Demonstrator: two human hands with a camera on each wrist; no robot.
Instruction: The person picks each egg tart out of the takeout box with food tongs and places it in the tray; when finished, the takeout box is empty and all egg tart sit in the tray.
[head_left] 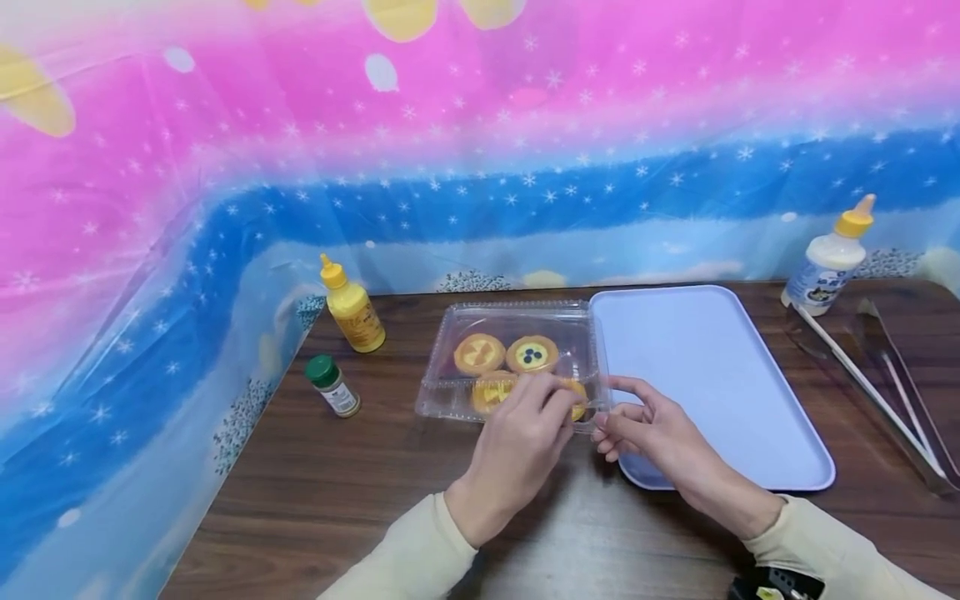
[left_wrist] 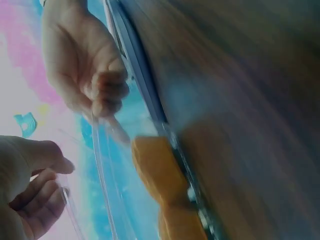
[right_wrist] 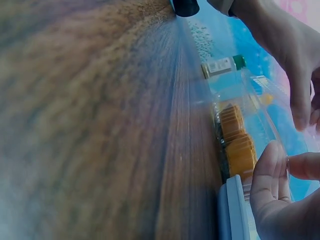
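Observation:
A clear plastic clamshell box [head_left: 442, 392] holds several small round tarts [head_left: 480, 355], one topped with dark berries [head_left: 532, 355]. My left hand [head_left: 517, 450] is over the front of the box and pinches a thin clear edge, apparently the lid's, between thumb and fingers. At the front right corner, my right hand [head_left: 667, 433] pinches another clear plastic edge with thumb and fingers. The left wrist view shows two separate clear edges, one in the left hand [left_wrist: 25, 185] and one in the right [left_wrist: 82, 60]. In the head view, the left hand partly covers the front tarts.
A lavender tray [head_left: 697, 375] lies right beside the box. Metal tongs [head_left: 873, 375] and a white squeeze bottle [head_left: 825, 267] stand farther right. To the left are a yellow squeeze bottle [head_left: 355, 317] and a green-capped jar [head_left: 333, 387]. A patterned cloth [head_left: 480, 200] hangs behind the table.

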